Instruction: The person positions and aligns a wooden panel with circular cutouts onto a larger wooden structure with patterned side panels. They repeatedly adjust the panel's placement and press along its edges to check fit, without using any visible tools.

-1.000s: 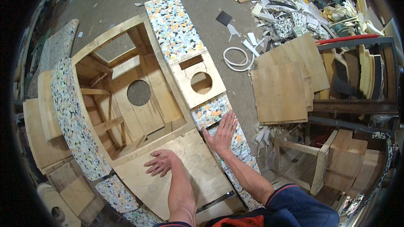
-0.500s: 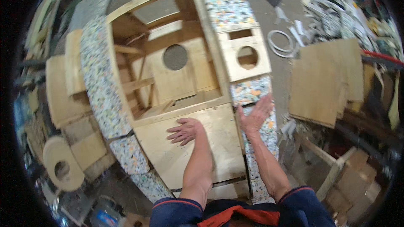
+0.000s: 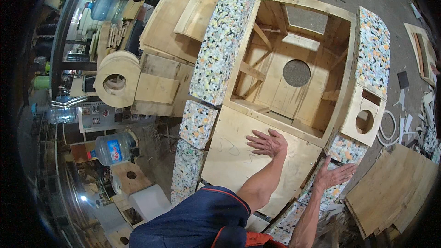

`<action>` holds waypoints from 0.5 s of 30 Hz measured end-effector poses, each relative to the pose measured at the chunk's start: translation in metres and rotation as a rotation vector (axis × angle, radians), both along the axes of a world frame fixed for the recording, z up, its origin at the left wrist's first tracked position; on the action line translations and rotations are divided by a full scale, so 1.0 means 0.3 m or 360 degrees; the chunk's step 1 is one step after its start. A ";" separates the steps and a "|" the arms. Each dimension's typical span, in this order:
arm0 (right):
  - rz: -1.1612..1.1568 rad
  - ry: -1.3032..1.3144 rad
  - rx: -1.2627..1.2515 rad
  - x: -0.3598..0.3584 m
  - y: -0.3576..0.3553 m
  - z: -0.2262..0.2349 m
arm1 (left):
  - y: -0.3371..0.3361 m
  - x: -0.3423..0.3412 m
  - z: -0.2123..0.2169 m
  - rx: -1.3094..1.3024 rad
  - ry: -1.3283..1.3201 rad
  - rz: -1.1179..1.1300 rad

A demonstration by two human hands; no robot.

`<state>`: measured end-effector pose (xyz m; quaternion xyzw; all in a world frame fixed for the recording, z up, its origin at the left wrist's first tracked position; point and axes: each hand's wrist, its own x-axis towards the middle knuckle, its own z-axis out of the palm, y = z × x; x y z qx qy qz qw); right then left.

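Note:
A large plywood frame (image 3: pixel 280 115) stands in the middle, with an open box-like recess at its far end and a round hole (image 3: pixel 296 73) in the recess floor. My left hand (image 3: pixel 268 143) rests with fingers spread on the flat plywood panel (image 3: pixel 239 149) at the near end. On the right side, my right hand (image 3: pixel 334 174) lies against the speckled foam blocks (image 3: pixel 347 149), fingers stretched out. Beyond it sits a small plywood plate (image 3: pixel 353 126) with a round hole and a slot. Thick speckled foam (image 3: pixel 225 46) lines the left side.
Left of the frame lie curved plywood sheets (image 3: pixel 167 27) and a wooden ring stack (image 3: pixel 117 80). A large water bottle (image 3: pixel 112 149) is at lower left, near shelving (image 3: pixel 59 59). Stacked plywood sheets (image 3: pixel 390 188) and a white hoop (image 3: pixel 387 128) are on the right.
My view has swung left, so the frame appears farther right and the left-hand shelving shows more. Both hands stay at about the same places on the frame, still spread.

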<state>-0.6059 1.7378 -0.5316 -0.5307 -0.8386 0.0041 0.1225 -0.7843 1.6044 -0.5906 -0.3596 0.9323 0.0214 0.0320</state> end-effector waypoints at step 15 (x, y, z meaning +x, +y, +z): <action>-0.0092 -0.0011 -0.0291 -0.004 0.002 0.048 | -0.025 0.013 -0.135 -0.0345 -0.0032 0.0011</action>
